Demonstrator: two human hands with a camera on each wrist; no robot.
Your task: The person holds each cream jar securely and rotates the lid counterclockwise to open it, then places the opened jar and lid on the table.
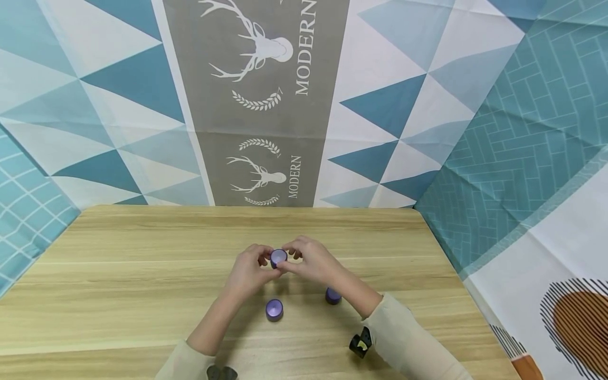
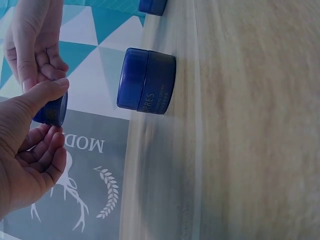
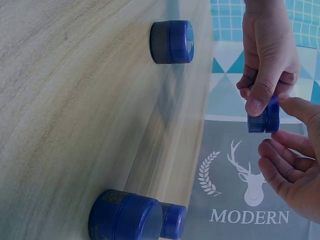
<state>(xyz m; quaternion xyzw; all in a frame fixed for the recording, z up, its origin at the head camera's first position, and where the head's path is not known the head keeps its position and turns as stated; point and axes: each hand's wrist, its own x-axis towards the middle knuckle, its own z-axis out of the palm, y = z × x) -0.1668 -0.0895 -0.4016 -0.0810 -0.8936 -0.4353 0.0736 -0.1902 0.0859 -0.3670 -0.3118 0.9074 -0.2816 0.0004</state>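
Note:
A small round cream jar point(image 1: 278, 257), purple in the head view and deep blue in the wrist views, is held up over the table between both hands. My left hand point(image 1: 252, 272) pinches its body, the thumb pressed on the side of the jar point(image 3: 257, 123). From the other side, my right hand point(image 1: 313, 261) grips it at the lid end with thumb and fingers. Nearer the body, a similar lidded jar point(image 1: 274, 310) stands upright on the wood. Another jar point(image 1: 333, 296) is partly covered by the right forearm.
The wooden table point(image 1: 142, 295) ends at a patterned cloth backdrop point(image 1: 380, 105). Lidded jars also show in the right wrist view, one at the top point(image 3: 171, 42) and two overlapping at the bottom, the nearer jar point(image 3: 125, 215) larger. Black devices point(image 1: 361, 342) sit at the sleeves.

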